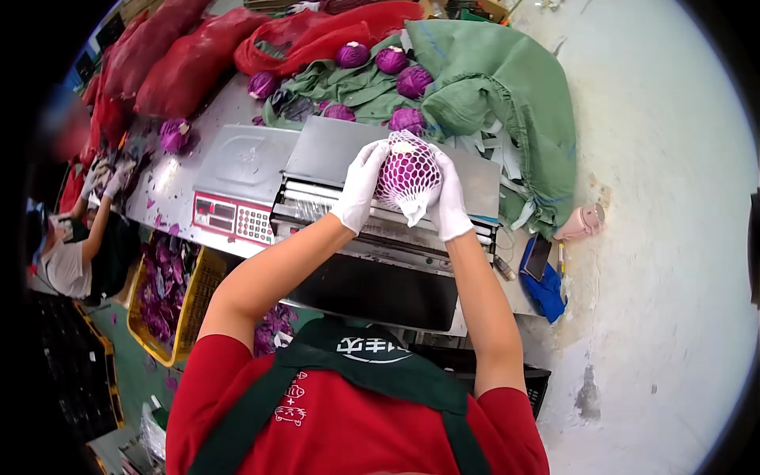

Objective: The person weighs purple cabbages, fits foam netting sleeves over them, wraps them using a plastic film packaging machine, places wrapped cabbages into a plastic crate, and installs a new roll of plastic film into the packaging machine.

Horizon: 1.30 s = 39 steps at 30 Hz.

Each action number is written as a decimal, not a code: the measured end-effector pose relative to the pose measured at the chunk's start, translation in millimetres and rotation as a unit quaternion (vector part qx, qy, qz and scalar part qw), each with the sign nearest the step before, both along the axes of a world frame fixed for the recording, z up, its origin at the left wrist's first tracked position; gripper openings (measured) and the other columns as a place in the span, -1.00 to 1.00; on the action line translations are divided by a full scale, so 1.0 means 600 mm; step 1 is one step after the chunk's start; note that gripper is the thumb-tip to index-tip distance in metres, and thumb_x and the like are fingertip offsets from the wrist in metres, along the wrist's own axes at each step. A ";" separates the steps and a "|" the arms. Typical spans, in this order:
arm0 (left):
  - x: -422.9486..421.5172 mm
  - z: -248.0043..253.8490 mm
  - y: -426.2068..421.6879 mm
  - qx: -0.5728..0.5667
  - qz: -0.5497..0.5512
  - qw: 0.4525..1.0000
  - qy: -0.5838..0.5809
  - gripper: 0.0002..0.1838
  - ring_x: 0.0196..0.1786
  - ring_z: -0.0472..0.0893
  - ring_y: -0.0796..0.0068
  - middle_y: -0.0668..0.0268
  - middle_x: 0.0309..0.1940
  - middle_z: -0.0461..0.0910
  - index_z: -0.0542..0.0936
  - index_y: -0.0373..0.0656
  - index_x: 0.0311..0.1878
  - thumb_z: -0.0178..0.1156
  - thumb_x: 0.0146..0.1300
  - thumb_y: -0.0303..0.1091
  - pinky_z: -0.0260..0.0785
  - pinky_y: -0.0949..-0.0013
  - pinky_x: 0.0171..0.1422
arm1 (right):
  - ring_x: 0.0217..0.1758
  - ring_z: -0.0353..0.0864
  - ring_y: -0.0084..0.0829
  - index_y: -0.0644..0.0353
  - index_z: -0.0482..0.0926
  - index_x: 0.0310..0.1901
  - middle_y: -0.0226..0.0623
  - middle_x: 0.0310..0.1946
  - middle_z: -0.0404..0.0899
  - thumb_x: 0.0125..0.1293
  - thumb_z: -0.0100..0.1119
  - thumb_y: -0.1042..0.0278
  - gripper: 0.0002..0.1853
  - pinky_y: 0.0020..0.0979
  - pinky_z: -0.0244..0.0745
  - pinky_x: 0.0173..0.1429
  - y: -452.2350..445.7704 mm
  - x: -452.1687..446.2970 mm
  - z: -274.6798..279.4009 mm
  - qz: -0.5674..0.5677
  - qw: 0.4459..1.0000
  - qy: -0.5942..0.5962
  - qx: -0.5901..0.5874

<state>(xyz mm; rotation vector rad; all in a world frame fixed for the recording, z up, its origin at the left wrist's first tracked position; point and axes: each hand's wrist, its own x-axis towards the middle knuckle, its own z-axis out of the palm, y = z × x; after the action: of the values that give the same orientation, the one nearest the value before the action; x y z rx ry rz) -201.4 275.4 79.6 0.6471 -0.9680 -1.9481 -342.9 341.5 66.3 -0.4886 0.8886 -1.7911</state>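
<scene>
And here are both gloved hands, the left hand (362, 186) and the right hand (450, 190), cupped around opposite sides of the netted cabbage (408, 176), palms turned inward and the cabbage between them. It's up over the middle of the wrapping machine (385, 215), in front of its flat metal top, with the gathered white tail of the net pointing back toward the person. Out to the left, the scale (237, 186) sits just beside the machine, its keypad along the near edge, and there's room between it and the left hand. Beyond the machine's far edge, loose purple cabbages (407, 120) lie on and around the green sack (495, 79), which bulges down the right side and narrows the space there. Near the table's right edge come the phone (537, 259) and blue cloth (546, 294), well apart from the right hand, with the pale wall (657, 237) beyond them.
</scene>
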 end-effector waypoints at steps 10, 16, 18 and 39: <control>-0.044 -0.063 -0.100 -0.159 -0.057 0.982 -0.081 -0.48 -0.01 0.54 0.55 0.23 -0.03 0.56 0.40 -0.33 0.21 0.14 0.38 -0.11 0.39 0.50 0.13 | 0.00 0.52 -0.53 0.29 0.51 0.07 -0.27 -0.03 0.58 0.44 -0.08 0.26 -0.67 -0.52 0.43 0.09 -0.042 -0.076 -0.057 -0.083 0.965 0.210 0.133; -0.044 -0.045 -0.091 -0.090 -0.168 0.967 -0.170 -0.39 0.00 0.56 0.51 0.20 -0.03 0.59 0.39 -0.33 0.24 0.16 0.33 -0.01 0.37 0.50 0.13 | -0.17 0.57 -0.54 0.30 0.55 0.00 -0.32 -0.18 0.62 0.44 -0.11 0.26 -0.67 -0.50 0.46 -0.01 -0.029 -0.045 -0.057 -0.087 0.980 0.034 0.175; -0.062 -0.053 -0.105 -0.150 -0.185 0.942 -0.238 -0.31 0.06 0.56 0.48 0.12 0.03 0.59 0.38 -0.36 0.25 0.15 0.30 0.08 0.35 0.48 0.18 | -0.17 0.57 -0.50 0.35 0.59 -0.06 -0.28 -0.19 0.64 0.44 -0.13 0.26 -0.65 -0.47 0.45 0.00 -0.016 -0.058 -0.060 -0.114 0.956 0.205 0.175; 0.252 -0.015 -0.182 -0.795 -0.236 0.332 -0.448 -0.43 -0.23 0.64 0.33 0.33 0.00 0.50 0.48 0.17 0.16 0.28 -0.02 -0.29 0.56 0.26 -0.24 | -0.34 0.57 -0.35 -0.10 0.50 0.11 -0.39 -0.26 0.49 0.12 0.16 0.32 -0.55 -0.36 0.54 -0.28 0.209 -0.164 0.016 0.140 0.266 0.953 0.021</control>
<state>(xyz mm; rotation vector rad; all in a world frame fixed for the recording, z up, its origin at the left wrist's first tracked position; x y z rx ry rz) -50.4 165.9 70.4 0.0235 -3.1574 0.2060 -441.2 467.1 75.7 -2.7204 1.9482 0.2533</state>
